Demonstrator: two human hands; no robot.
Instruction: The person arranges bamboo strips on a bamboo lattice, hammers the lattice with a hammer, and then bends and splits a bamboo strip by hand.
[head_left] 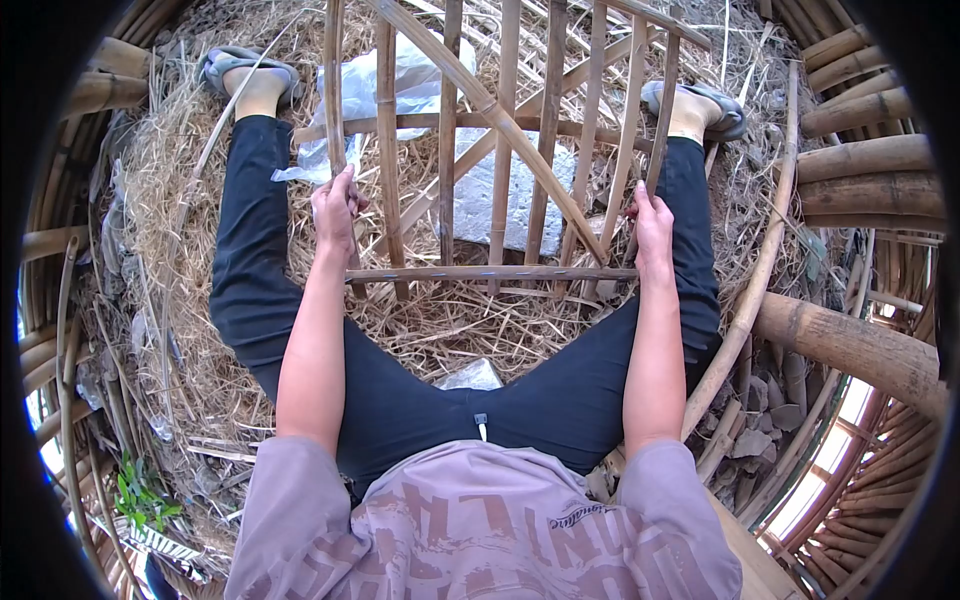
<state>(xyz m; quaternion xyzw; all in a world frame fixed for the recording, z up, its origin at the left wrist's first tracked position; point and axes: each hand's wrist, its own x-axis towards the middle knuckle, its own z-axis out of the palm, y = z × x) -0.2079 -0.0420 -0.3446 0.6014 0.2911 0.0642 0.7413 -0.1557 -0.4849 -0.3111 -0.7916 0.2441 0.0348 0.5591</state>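
Between my spread legs stands a bamboo lattice frame [505, 130], made of several upright slats with diagonal strips and a cross strip [490, 273] near its lower end. My left hand [336, 212] is closed around the outer slat on the left side. On the other side my right hand [650, 225] grips the outer right slat, thumb pointing up along it. Behind the slats lies a flat grey stone slab [508, 195]. A crumpled clear plastic bag [400, 85] shows through the upper left of the frame.
Dry straw and bamboo shavings [480, 325] cover the ground. Thick bamboo poles [850, 345] lie on the right, near broken stones [765, 430]. A long curved bamboo strip [765, 260] runs past my right leg. A small green plant [143, 497] is at lower left.
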